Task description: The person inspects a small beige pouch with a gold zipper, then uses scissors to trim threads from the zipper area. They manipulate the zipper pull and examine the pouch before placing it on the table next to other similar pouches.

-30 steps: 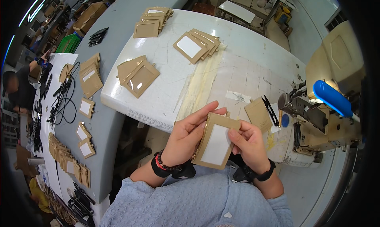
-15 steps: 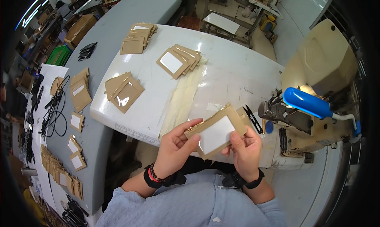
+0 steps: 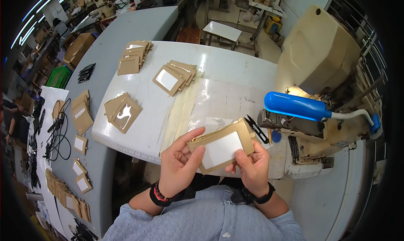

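Note:
Between my two hands is a tan card holder [image 3: 222, 147] with a pale window panel and a gold zipper along its upper edge. My left hand [image 3: 182, 162] pinches its left end, thumb on the window's border, near the zipper pull. On the right end, my right hand [image 3: 251, 162] grips it with the thumb pressed on the window and the fingers behind. The holder is tilted, its right end higher, above the white table's front edge. Black thread snips [image 3: 257, 129] lie just beyond my right hand.
Stacks of tan card holders [image 3: 168, 79] rest on the white table [image 3: 145, 136], with more on the grey table [image 3: 99, 165] at left. A sewing machine [image 3: 320, 51] with a blue-handled lever [image 3: 296, 106] stands at right. Black cords [image 3: 59, 129] lie far left.
The card holder has tilted so its zipper and pull now show more plainly. Both hands still hold it. The whole view has shifted slightly.

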Motion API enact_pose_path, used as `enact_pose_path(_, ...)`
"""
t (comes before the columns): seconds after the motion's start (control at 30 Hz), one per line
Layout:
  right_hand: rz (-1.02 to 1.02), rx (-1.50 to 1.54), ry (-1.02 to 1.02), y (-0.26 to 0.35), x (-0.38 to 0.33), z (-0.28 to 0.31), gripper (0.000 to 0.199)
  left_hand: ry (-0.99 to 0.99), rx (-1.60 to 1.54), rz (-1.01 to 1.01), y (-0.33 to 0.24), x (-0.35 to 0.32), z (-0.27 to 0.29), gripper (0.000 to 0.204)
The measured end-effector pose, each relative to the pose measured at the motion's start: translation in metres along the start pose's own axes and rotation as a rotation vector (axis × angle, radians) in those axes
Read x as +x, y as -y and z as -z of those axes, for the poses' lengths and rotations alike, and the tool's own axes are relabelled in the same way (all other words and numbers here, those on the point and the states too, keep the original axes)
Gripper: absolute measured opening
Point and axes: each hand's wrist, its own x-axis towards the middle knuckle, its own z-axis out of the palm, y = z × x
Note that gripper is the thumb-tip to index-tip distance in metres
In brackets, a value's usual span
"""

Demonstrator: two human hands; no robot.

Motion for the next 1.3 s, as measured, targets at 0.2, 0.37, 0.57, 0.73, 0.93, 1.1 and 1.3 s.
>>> enact_pose_path(0.2,-0.004,0.009,0.023,0.002,-0.004,0.005,0.024,0.005,0.021,-0.012,-0.003,0.001,-0.006,0.043)
enact_pose_path(0.37,-0.035,-0.004,0.025,0.008,-0.008,0.007,0.026,0.002,0.011,0.022,-0.005,0.002,-0.009,0.044)
enact_pose_path(0.57,-0.022,-0.017,0.049,0.012,-0.011,0.007,0.027,-0.018,0.002,0.061,-0.004,0.004,-0.012,0.043)
enact_pose_path(0.73,-0.005,-0.021,0.062,0.012,-0.014,0.009,0.028,-0.007,-0.013,0.059,-0.001,0.003,-0.013,0.044)
enact_pose_path(0.93,-0.008,-0.061,0.055,0.011,-0.015,0.014,0.028,-0.005,-0.063,0.064,0.005,0.001,-0.015,0.049)
enact_pose_path(1.1,0.029,-0.061,-0.007,0.01,-0.016,0.021,0.026,0.082,-0.054,0.073,0.018,-0.006,-0.017,0.053)
enact_pose_path(1.3,0.068,-0.048,-0.027,0.006,-0.014,0.029,0.025,0.18,0.015,0.172,0.024,-0.015,-0.019,0.037)
